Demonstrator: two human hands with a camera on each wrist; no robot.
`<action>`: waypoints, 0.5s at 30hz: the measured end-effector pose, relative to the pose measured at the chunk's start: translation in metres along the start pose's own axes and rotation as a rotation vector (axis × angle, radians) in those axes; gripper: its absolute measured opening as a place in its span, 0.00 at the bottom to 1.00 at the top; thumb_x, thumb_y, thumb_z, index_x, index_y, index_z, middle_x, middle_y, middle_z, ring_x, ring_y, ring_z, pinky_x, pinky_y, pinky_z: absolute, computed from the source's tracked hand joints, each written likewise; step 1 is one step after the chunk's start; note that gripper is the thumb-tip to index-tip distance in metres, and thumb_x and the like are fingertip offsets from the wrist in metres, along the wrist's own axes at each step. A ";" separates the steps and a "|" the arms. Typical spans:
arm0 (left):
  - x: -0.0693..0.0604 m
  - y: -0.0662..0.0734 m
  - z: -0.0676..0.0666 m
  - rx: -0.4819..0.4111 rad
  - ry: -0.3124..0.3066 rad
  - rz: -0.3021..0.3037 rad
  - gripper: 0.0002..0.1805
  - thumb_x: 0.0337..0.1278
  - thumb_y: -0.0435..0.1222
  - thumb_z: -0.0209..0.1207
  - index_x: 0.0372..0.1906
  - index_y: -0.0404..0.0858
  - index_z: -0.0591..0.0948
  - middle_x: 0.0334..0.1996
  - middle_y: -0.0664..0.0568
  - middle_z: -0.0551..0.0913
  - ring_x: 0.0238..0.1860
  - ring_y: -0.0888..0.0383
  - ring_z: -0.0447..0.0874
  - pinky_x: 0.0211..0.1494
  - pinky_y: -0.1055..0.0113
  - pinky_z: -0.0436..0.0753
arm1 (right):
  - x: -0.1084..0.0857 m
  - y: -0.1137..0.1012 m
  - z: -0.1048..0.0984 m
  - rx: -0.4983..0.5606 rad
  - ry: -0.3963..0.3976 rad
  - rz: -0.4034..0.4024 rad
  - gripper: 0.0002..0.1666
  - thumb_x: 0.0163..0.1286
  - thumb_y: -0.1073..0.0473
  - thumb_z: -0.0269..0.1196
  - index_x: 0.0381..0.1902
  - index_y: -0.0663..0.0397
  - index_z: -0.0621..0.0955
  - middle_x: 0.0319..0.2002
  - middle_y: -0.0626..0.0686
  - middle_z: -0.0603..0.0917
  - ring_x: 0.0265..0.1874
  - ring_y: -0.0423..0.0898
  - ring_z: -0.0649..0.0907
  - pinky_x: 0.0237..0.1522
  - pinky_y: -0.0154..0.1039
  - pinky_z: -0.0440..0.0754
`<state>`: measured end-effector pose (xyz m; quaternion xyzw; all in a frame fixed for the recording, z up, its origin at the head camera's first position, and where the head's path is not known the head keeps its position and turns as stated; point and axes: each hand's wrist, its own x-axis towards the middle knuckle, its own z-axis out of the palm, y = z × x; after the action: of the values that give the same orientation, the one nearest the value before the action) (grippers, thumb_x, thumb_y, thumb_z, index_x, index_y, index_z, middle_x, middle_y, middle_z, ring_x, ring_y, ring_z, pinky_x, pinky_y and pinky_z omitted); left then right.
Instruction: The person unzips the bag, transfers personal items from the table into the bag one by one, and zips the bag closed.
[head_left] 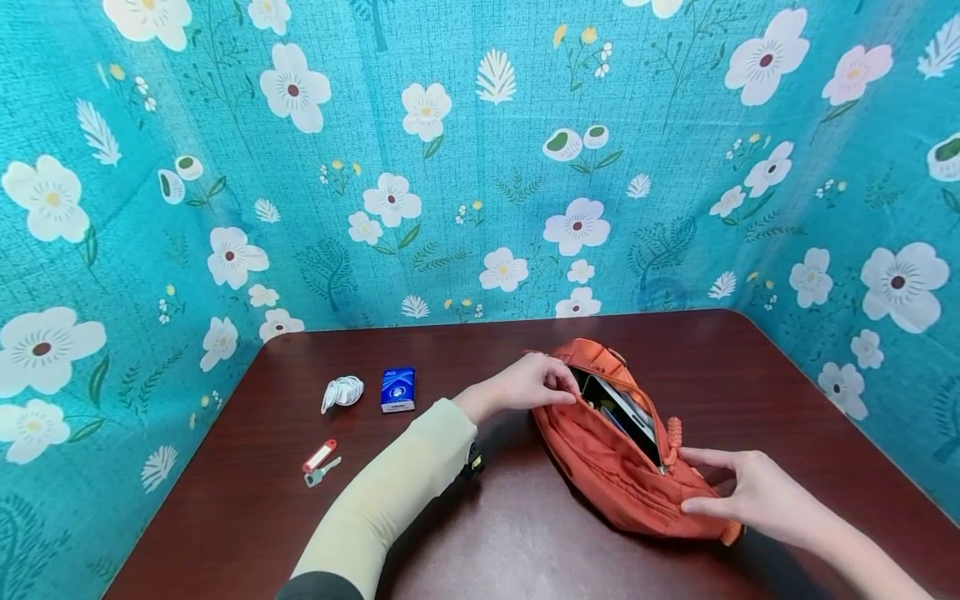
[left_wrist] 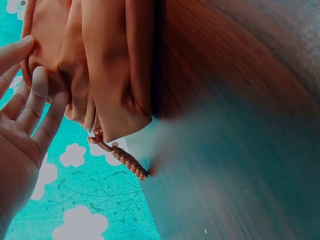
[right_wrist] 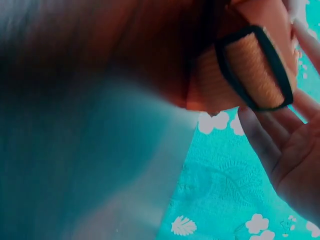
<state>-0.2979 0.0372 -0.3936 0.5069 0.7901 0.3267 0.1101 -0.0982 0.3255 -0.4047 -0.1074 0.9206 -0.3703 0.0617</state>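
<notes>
An orange bag (head_left: 622, 483) lies on the table, its top unzipped; a dark flat item with a light edge (head_left: 633, 408) shows inside. At the bag's far-left end, my left hand (head_left: 525, 383) pinches the rim of the opening. In the left wrist view, the fingers of my left hand (left_wrist: 25, 125) are against the bag's fabric (left_wrist: 107, 65). My right hand (head_left: 757, 496) holds the near-right end between thumb and fingers. The right wrist view has my right hand (right_wrist: 295, 155) beside the strap buckle (right_wrist: 255, 70), fingers partly hidden behind the bag.
On the left of the brown table (head_left: 495, 542) are a coiled white cable (head_left: 345, 392), a blue packet (head_left: 397, 390) and a key (head_left: 322, 472) with a red tag (head_left: 319, 456). A teal flowered curtain (head_left: 465, 167) hangs around the table's back and sides.
</notes>
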 end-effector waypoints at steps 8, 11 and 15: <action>-0.001 -0.001 0.000 -0.003 -0.013 0.000 0.05 0.60 0.36 0.65 0.39 0.44 0.87 0.33 0.62 0.83 0.31 0.65 0.76 0.40 0.76 0.77 | 0.005 0.002 0.007 -0.050 0.106 -0.040 0.31 0.54 0.55 0.75 0.50 0.70 0.82 0.38 0.56 0.86 0.29 0.34 0.81 0.26 0.34 0.81; -0.002 -0.001 0.000 0.005 -0.019 -0.011 0.05 0.60 0.36 0.65 0.39 0.44 0.87 0.33 0.62 0.82 0.31 0.65 0.75 0.40 0.76 0.77 | 0.007 0.004 0.008 -0.039 0.153 -0.086 0.25 0.53 0.58 0.75 0.46 0.69 0.84 0.36 0.55 0.87 0.28 0.33 0.80 0.25 0.34 0.80; -0.003 0.000 -0.001 0.032 -0.023 -0.028 0.04 0.60 0.37 0.65 0.39 0.45 0.87 0.32 0.63 0.82 0.30 0.65 0.75 0.38 0.76 0.76 | 0.009 0.006 0.007 -0.017 0.199 -0.165 0.21 0.54 0.61 0.74 0.44 0.67 0.85 0.37 0.47 0.87 0.28 0.33 0.79 0.24 0.34 0.79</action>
<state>-0.2968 0.0338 -0.3931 0.5013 0.8009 0.3064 0.1156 -0.1060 0.3225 -0.4141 -0.1458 0.9133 -0.3753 -0.0615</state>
